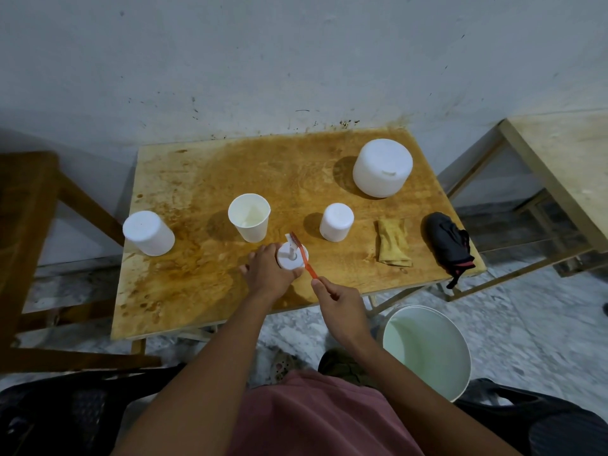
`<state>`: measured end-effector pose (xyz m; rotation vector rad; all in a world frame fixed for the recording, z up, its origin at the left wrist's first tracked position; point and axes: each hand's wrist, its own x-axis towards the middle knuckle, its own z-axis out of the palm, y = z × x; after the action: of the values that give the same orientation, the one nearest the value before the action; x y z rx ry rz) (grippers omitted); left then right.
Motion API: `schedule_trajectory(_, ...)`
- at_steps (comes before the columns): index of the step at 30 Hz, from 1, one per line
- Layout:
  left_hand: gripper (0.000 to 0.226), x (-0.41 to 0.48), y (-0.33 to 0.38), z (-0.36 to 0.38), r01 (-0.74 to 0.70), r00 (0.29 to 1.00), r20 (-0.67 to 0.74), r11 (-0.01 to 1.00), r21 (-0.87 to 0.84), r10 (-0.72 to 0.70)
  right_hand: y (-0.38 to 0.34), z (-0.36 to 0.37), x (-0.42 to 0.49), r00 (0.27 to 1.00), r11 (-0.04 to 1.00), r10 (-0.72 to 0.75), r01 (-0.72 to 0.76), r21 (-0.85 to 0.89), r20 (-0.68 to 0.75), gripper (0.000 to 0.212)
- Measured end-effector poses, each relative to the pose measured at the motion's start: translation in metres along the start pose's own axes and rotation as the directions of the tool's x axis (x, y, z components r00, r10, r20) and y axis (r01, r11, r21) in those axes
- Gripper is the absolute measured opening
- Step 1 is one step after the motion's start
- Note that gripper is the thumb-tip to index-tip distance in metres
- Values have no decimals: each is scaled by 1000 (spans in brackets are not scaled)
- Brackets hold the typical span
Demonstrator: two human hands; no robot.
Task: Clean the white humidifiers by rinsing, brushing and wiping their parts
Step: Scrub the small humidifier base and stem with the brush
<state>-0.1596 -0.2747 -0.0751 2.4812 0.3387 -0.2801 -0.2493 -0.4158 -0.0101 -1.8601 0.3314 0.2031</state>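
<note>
My left hand (268, 270) grips a round white humidifier lid (289, 260) with a short stem sticking up, held just above the table's front part. My right hand (339, 304) pinches the handle of an orange toothbrush (304, 256), whose bristled head lies against the lid's stem. An open white humidifier tank (249, 217) stands upright behind the lid. A closed white humidifier (336, 221) stands to its right. Another white cylinder (148, 233) stands at the left edge, and a large white container (381, 167) sits at the back right.
The stained wooden table (230, 166) also holds a folded yellow cloth (393, 241) and a black cloth (449, 245) near its right edge. A white bucket (427, 350) of water stands on the floor at my right. Wooden furniture (29, 225) stands left, another table (566, 166) right.
</note>
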Motion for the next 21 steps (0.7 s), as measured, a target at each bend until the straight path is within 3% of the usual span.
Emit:
schedule_trajectory(3, 68, -2, 1, -1, 5, 1000, -3, 1000, 3, -5, 0, -3, -1, 1000, 997, -29, 30, -78, 4, 25)
schedule_trajectory(5, 67, -2, 2, -2, 5, 1000, -9, 1000, -10, -6, -2, -7, 1, 996, 967, -91, 87, -240, -5, 27)
schedule_trajectory(8, 64, -3, 3, -2, 16, 1000, -14, 999, -36, -16, -8, -15, 6, 977, 784, -200, 202, -587, 70, 33)
schedule_trajectory(11, 59, -4, 4, -3, 22, 999, -31, 999, -42, -24, -15, -20, 11, 967, 590, -184, 250, -768, 174, 36)
schedule_trajectory(14, 57, -6, 4, -2, 20, 999, -42, 999, -46, -22, -20, -15, 13, 964, 479, -157, 264, -837, 214, 35)
schedule_trajectory(21, 52, -9, 5, 3, 38, 995, -92, 996, -87, -46, -13, -7, 6, 974, 499, -132, 228, -836, 186, 38)
